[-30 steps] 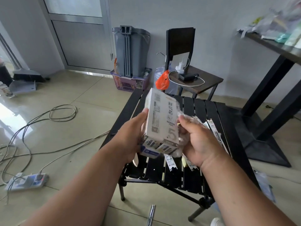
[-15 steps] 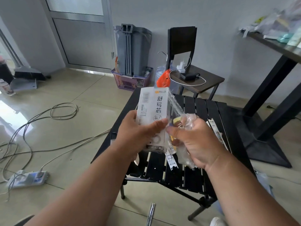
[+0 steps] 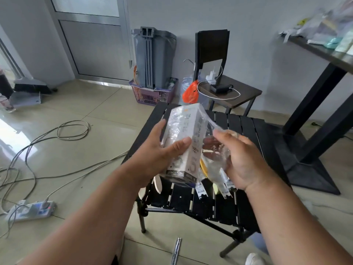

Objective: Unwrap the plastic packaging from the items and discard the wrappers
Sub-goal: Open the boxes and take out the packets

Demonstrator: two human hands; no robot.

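My left hand (image 3: 158, 152) grips a white printed box (image 3: 188, 138) held upright above the black slatted table (image 3: 267, 142). Clear plastic wrap (image 3: 212, 144) still clings over the box's top and stretches off its right side. My right hand (image 3: 238, 159) is closed on the loose, crumpled end of that wrap, just right of the box. Below the hands, other small packaged items with white labels (image 3: 200, 188) and a yellow one (image 3: 204, 169) lie on the table, partly hidden.
A dark chair (image 3: 229, 92) with a charger and white cable stands behind the table. A grey folded bin in a purple basket (image 3: 152, 92) sits by the wall. Cables and a power strip (image 3: 32, 209) lie on the floor at left. A taller table (image 3: 324, 52) is at right.
The box has been turned in my left hand and raised slightly. My right hand has pulled the wrap out to the right, stretching it off the box.
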